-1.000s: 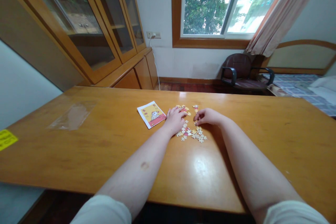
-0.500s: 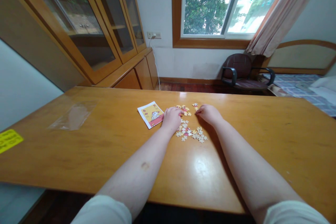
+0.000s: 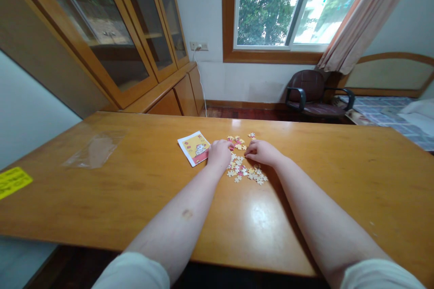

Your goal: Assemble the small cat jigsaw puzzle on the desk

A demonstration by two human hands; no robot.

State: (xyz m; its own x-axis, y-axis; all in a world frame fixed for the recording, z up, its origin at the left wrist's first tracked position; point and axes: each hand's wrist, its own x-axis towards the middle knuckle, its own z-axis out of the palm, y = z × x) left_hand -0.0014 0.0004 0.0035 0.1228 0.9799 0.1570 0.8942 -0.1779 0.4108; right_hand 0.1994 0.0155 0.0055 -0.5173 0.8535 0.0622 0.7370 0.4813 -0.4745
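Several small jigsaw puzzle pieces (image 3: 241, 171), some pale and some pink or yellow, lie loosely grouped on the wooden table. Beside their left edge rests my left hand (image 3: 220, 154), its fingers curled toward a few pink and yellow pieces (image 3: 236, 141); whatever its fingertips hold is hidden. My right hand (image 3: 262, 151) is just right of the pieces with its fingers pinched together low over the table. I cannot make out what is in that pinch. A picture card (image 3: 193, 146) with a white cartoon figure on yellow and pink lies left of my left hand, which overlaps its right edge.
A clear plastic bag (image 3: 95, 150) lies flat on the left of the table (image 3: 152, 180), near a yellow label (image 3: 13, 182) at the left edge. Beyond the table stand a glass-door cabinet (image 3: 135, 31) and a dark red armchair (image 3: 310, 92).
My right hand has moved left and slightly nearer to me, toward the middle of the pieces. My left hand has shifted very slightly left.
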